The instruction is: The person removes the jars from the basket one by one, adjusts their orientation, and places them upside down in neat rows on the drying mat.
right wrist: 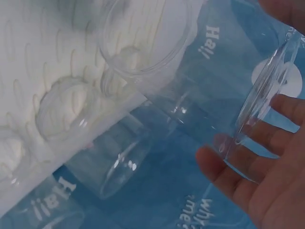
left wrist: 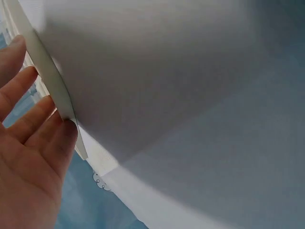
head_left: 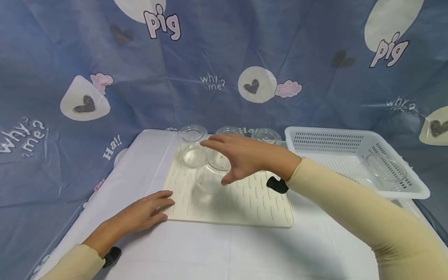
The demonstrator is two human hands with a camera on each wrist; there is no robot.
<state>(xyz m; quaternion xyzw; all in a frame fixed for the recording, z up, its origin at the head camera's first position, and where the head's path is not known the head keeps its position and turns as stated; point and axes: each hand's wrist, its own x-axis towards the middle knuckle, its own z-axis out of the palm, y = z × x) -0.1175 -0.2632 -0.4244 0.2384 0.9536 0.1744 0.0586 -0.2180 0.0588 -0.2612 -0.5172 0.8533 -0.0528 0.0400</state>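
Observation:
My right hand [head_left: 245,155] is over the middle of the ribbed cream mat [head_left: 266,212], thumb and fingers spread around one end of a clear cup [head_left: 206,181]. In the right wrist view, fingertips rest along that end of the cup, and its other round end faces the mat. Several more clear cups stand along the mat's far side, one of them a clear cup [head_left: 192,134] at the back left. My left hand [head_left: 145,212] lies at the mat's near left side, its extended fingers touching the edge.
To the right stands a white perforated basket [head_left: 350,134] with a clear cup [head_left: 386,167] lying inside. A white cloth [head_left: 210,252] covers the table. Behind it hangs a blue printed curtain [head_left: 196,50].

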